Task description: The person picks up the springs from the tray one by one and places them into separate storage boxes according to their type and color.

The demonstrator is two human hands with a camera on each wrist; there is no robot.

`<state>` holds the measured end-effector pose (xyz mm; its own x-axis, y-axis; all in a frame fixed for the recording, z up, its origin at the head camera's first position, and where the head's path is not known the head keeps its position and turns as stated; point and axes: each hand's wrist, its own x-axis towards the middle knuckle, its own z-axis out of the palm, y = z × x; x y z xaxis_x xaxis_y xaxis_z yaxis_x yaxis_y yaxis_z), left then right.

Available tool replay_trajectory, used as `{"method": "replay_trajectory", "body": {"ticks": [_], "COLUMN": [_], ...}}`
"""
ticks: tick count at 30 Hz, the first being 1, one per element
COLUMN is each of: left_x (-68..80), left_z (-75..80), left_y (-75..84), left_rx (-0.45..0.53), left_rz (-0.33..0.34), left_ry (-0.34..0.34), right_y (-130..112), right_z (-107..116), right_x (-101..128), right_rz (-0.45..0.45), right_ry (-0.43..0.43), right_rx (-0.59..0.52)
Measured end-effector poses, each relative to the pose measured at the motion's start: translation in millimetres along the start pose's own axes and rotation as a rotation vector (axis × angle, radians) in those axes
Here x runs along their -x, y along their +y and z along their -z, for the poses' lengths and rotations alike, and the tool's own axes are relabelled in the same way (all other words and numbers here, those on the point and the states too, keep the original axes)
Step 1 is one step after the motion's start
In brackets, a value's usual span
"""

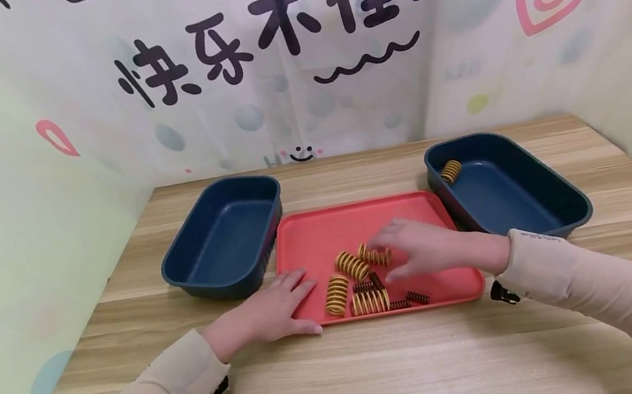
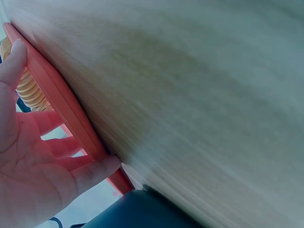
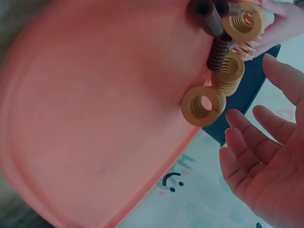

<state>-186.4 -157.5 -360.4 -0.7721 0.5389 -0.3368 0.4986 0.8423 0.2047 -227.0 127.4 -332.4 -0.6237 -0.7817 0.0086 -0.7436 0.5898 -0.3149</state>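
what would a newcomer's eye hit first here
Probably the red tray between the left bin and right bin, with yellow springs and dark springs crowding its middle and near edge. Next, the lone yellow spring in the right bin's far-left corner. Bold black lettering stands out on the backdrop.

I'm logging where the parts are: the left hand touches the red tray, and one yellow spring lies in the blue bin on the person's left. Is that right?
Not quite: the yellow spring lies in the blue bin on the person's right, as the head view shows. The left hand does touch the red tray.
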Motion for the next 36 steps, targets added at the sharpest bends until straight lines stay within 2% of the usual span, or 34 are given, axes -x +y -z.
{"method": "replay_trajectory", "body": {"ticks": [11,20,36], "left_x": [-0.4,-0.6,-0.8], "left_z": [1.7,2.6,1.9], "left_y": [0.4,1.0,-0.8], "left_rx": [0.001,0.007,-0.002], "left_rz": [0.004,0.000,-0.010], "left_ry": [-0.002,-0.004,-0.003], "right_y": [0,0,-4], "right_z": [-9,-17,-21], "right_x": [0,0,-6], "right_rz": [0.049,0.056,0.127], "right_ry": [-0.025,-0.046,-0.041], "right_rx": [0.049,0.124,0.278]}}
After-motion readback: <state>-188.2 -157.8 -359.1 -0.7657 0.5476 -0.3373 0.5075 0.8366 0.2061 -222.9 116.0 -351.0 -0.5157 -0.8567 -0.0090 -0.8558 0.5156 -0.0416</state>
